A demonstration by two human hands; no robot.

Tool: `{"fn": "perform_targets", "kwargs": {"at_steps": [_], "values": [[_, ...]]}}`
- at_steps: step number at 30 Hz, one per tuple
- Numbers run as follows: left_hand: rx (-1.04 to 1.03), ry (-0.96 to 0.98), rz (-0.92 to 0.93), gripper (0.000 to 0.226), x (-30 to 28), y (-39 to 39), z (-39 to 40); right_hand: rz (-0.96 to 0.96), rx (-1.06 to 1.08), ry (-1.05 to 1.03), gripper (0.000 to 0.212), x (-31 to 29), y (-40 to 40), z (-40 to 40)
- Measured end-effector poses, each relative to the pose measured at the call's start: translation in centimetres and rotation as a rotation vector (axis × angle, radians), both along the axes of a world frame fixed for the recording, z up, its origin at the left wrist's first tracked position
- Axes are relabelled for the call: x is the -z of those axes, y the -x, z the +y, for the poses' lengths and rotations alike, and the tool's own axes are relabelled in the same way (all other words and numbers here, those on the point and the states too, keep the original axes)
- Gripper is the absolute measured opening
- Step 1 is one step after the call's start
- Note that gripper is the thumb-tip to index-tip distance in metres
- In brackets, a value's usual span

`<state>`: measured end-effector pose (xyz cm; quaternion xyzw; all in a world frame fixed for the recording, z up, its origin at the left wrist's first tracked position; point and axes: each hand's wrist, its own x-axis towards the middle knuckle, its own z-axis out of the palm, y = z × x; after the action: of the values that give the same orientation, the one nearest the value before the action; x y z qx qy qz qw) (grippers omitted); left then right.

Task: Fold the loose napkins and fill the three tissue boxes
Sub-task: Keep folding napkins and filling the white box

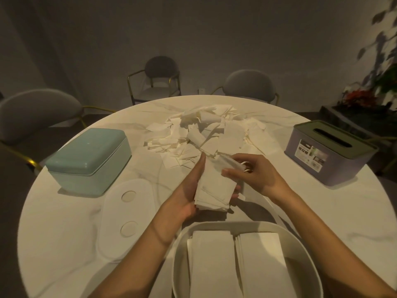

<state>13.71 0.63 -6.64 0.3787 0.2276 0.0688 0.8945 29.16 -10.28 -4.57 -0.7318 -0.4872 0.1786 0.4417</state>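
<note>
At far left on the round marble worktop (64,233) stood a teal tissue box (89,160) with its lid closed, its long axis running from near left to far right. Just beside it, nearer the viewer, lay a flat white lid (126,220) bearing two round recesses, its long axis running roughly toward and away from the viewer. At centre, the left hand (189,190) cradled a stack of folded napkins (214,190) from beneath and along its left edge, fingers extended toward the far side; the stack's long axis ran near to far, tilted slightly rightward at its far end. Beyond it, a heap of loose napkins (206,134) lay scattered across the middle of the worktop, pointing in no common direction. The right hand (255,177) pinched a partly folded napkin (232,164) at the stack's far right corner, thumb and fingers curled round it. Nearest the viewer, an open white tissue box (305,250) held two side-by-side stacks of folded napkins, each with its long axis near to far. At far right stood a lilac tissue box (322,160) with a dark green slotted lid.
</note>
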Motion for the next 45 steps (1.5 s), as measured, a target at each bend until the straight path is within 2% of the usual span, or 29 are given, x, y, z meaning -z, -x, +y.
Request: {"fn": "perform_targets", "kwargs": {"at_steps": [3,6,10,12,14,18,20,23,27,30,33,37,42,45], "values": [[0.010,-0.059,0.032,0.061,-0.3,0.2,-0.4,-0.054,0.004,-0.066,0.028,0.2,-0.2,0.0],[-0.021,-0.051,0.071,0.061,-0.5,0.3,-0.6,-0.058,-0.008,-0.129,0.020,-0.5,-0.5,-0.4],[-0.080,0.030,0.042,0.055,-0.4,0.1,-0.3,0.276,-0.207,-0.108,0.022,-2.8,-0.2,-2.0],[-0.090,0.010,0.033,0.052,0.2,0.0,0.2,0.367,-0.284,-0.077,0.023,-3.2,0.1,-2.3],[-0.039,-0.010,0.016,0.058,0.4,0.0,0.3,0.298,-0.289,-0.065,0.020,-2.8,0.6,-1.7],[0.063,-0.024,-0.019,0.073,0.2,0.1,-0.4,-0.099,-0.110,-0.108,0.007,-0.4,1.4,0.1],[0.108,-0.038,-0.027,0.070,0.7,0.0,-0.3,-0.124,-0.046,-0.173,0.008,0.3,1.1,0.6],[0.074,0.030,-0.021,0.067,1.1,0.2,0.5,-0.176,0.094,-0.226,0.022,1.1,-0.8,1.5],[-0.021,0.071,-0.006,0.067,1.4,0.2,1.8,-0.360,0.121,0.044,0.074,1.8,-3.5,4.4],[-0.077,0.135,-0.017,0.063,1.6,0.0,2.3,-0.408,0.115,0.114,0.090,2.0,-4.2,6.9],[-0.079,0.144,-0.009,0.064,1.9,0.0,2.4,-0.377,0.175,0.108,0.078,1.7,-5.0,8.0],[-0.077,0.161,-0.014,0.056,1.9,-0.1,2.7,-0.451,0.215,0.194,0.068,1.1,-5.6,8.4],[-0.069,0.173,-0.008,0.057,1.8,0.0,2.9,-0.367,0.370,-0.033,0.048,0.8,-6.5,8.1],[-0.094,0.175,-0.004,0.052,1.7,0.1,2.8,-0.304,0.424,-0.083,0.038,0.3,-6.9,7.4]]}}
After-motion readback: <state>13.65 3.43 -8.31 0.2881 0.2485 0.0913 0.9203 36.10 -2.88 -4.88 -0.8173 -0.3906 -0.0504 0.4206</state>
